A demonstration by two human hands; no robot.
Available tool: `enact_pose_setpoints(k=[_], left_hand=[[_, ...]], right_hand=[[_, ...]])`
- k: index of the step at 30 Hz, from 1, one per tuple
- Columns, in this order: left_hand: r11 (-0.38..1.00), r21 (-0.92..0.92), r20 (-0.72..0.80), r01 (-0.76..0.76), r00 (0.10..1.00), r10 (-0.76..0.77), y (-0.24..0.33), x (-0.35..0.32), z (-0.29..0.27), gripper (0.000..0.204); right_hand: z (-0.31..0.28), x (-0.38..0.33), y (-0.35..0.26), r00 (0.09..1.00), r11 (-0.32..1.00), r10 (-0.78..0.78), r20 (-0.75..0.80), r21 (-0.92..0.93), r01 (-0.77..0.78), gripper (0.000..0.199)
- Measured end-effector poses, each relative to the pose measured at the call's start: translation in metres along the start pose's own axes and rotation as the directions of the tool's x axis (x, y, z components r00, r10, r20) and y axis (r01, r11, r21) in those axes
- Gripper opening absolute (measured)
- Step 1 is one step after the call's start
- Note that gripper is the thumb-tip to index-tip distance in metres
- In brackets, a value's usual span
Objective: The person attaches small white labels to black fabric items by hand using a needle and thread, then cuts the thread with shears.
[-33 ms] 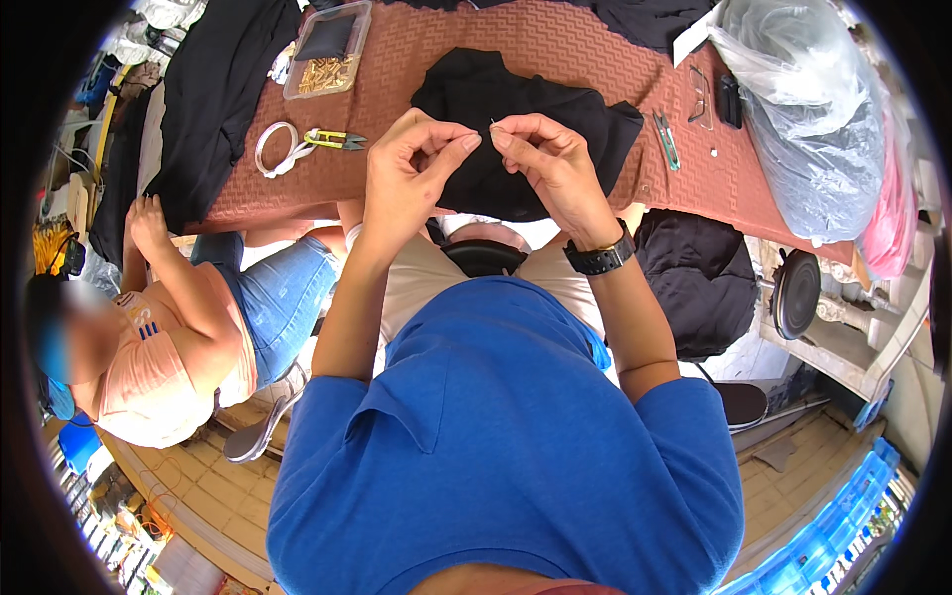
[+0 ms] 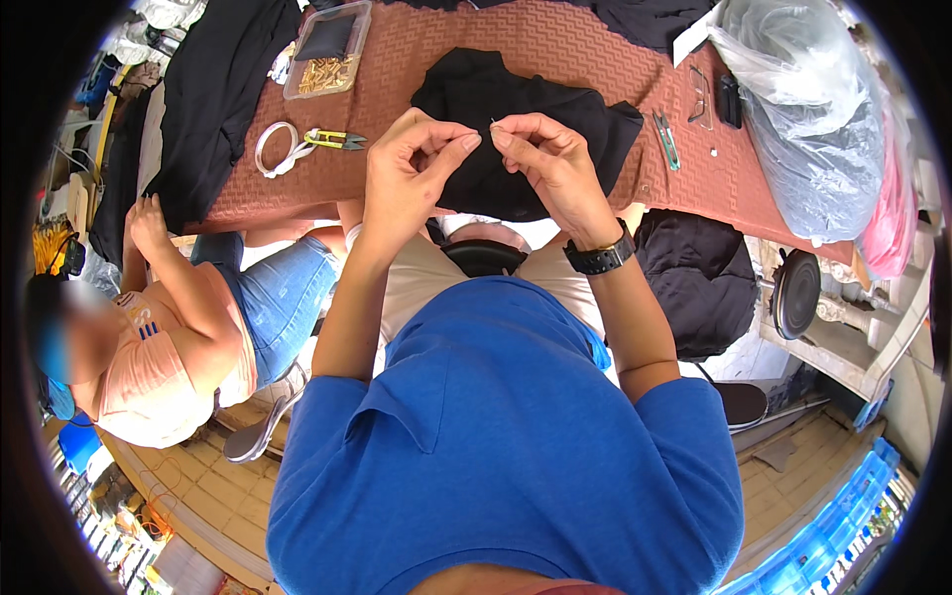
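Observation:
Both my hands are raised over a crumpled black cloth on the table, their fingertips close together but apart. My left hand is closed in a pinch of thumb and forefinger; what it holds, if anything, is too fine to make out. In a like pinch, my right hand grips a thin needle, whose tip sticks up just past the fingers. A black watch is on my right wrist.
Yellow-handled thread snips and a white ring-shaped band lie left on the brown tablecloth, below a clear box of gold pieces. To the right are green snips, glasses and plastic bags. A co-worker sits at left.

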State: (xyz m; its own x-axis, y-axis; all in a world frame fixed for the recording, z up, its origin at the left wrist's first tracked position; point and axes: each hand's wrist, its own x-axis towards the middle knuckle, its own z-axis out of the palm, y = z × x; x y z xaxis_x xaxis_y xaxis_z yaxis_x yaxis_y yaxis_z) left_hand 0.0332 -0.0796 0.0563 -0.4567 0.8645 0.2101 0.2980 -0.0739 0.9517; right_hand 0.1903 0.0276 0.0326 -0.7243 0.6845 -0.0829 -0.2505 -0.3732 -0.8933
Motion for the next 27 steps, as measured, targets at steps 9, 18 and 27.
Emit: enact_pose_setpoints(k=[9,18,27], left_hand=[[0.99,0.132,0.032,-0.039,0.999,0.035,0.012,0.002,-0.003,0.007],[0.978,0.155,0.198,-0.137,0.975,0.105,0.004,0.008,-0.006,0.006],[0.983,0.113,0.282,-0.145,0.953,0.108,0.004,0.011,-0.004,0.005]], right_hand=[[0.002,0.0,0.006,0.995,0.984,-0.095,-0.013,-0.156,0.092,0.011],[-0.003,-0.003,0.008,0.961,0.916,-0.276,0.008,-0.3,0.266,0.007],[-0.011,-0.004,0.012,0.949,0.879,-0.316,0.001,-0.378,0.292,0.006]])
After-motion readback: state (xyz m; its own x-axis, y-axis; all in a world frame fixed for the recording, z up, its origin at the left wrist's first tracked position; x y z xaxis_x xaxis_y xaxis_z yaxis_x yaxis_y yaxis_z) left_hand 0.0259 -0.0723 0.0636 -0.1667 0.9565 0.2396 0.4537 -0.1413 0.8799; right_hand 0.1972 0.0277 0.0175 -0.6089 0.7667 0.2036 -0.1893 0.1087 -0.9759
